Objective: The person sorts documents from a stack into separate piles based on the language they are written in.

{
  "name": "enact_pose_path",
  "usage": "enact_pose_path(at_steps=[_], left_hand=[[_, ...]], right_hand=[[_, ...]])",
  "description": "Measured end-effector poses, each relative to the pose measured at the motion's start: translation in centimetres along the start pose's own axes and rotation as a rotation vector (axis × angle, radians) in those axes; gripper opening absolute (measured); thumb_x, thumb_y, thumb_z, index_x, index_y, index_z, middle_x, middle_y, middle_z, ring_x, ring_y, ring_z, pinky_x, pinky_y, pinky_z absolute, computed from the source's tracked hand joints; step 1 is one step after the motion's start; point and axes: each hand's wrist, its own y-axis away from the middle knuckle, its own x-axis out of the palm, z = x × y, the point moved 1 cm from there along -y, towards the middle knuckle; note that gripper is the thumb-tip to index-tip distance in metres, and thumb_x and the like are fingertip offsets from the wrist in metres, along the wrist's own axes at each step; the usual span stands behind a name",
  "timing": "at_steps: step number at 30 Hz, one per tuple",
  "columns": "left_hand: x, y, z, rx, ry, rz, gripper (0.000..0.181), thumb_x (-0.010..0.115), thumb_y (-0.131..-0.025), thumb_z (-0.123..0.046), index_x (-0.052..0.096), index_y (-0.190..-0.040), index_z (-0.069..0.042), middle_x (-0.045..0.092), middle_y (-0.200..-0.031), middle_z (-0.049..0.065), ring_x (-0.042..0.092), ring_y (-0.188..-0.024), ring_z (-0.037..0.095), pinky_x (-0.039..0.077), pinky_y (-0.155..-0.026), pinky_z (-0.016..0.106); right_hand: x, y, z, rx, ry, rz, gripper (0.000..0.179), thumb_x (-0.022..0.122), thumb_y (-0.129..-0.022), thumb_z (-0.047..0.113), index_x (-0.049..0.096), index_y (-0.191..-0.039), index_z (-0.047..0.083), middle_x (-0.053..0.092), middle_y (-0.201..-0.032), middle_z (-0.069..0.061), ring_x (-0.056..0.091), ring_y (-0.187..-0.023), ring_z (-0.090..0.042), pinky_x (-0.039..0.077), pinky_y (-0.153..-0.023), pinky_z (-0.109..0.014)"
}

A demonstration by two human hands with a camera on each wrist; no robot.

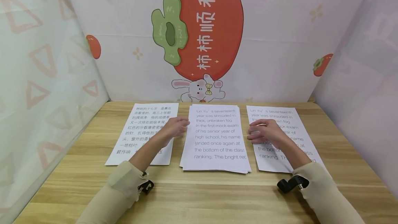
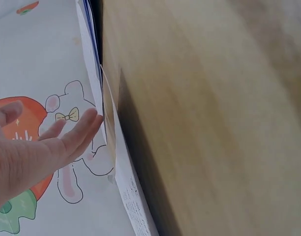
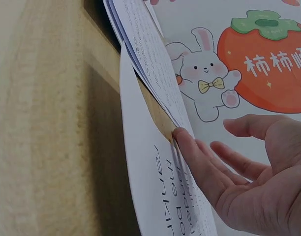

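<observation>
Three lots of printed paper lie on the wooden table in the head view. A sheet with Chinese text [image 1: 140, 136] is on the left. In the middle sits a paper stack with English text [image 1: 217, 137], its edges slightly uneven. To the right is a sheet with the same English text [image 1: 264, 160], partly covered by my right hand [image 1: 270, 134]. My left hand [image 1: 171, 130] is over the right side of the Chinese sheet, fingers pointing at the stack's left edge. In both wrist views, the left hand [image 2: 52, 142] and right hand [image 3: 249, 172] hold nothing, fingers loosely extended.
The wooden table [image 1: 205, 199] shows bare wood in front of the papers. A white backdrop [image 1: 273, 54] with a persimmon and rabbit print rises behind it, with pale side walls. A black wrist mount [image 1: 293, 183] sits at the right cuff.
</observation>
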Motion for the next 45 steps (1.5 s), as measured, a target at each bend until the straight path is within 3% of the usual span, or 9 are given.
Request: enact_pose_path(at_steps=[14, 28, 45], left_hand=[[-0.5, 0.4, 0.1, -0.011, 0.006, 0.019, 0.049, 0.052, -0.106, -0.021, 0.048, -0.146, 0.007, 0.05, -0.145, 0.028, 0.055, -0.131, 0.042, 0.051, -0.11, 0.045], [-0.2, 0.5, -0.4, -0.039, 0.067, 0.027, 0.05, 0.053, -0.106, -0.021, 0.047, -0.146, 0.008, 0.053, -0.134, 0.027, 0.062, -0.11, 0.031, 0.055, -0.105, 0.041], [0.0, 0.8, -0.7, -0.065, 0.06, 0.036, 0.052, 0.051, -0.107, -0.023, 0.045, -0.148, 0.008, 0.052, -0.139, 0.029, 0.062, -0.115, 0.034, 0.055, -0.105, 0.042]], right_hand=[[0.7, 0.0, 0.3, 0.008, 0.002, 0.031, 0.044, 0.059, -0.104, 0.008, 0.047, -0.139, -0.016, 0.069, -0.12, -0.025, 0.078, -0.092, -0.029, 0.065, -0.083, -0.04], [1.0, 0.1, 0.6, 0.007, -0.007, 0.063, 0.048, 0.058, -0.105, 0.009, 0.042, -0.143, -0.016, 0.067, -0.123, -0.029, 0.077, -0.097, -0.033, 0.064, -0.085, -0.042], [1.3, 0.6, 0.8, 0.019, -0.027, 0.048, 0.047, 0.059, -0.104, 0.008, 0.043, -0.142, -0.015, 0.067, -0.124, -0.029, 0.077, -0.094, -0.033, 0.065, -0.082, -0.042]])
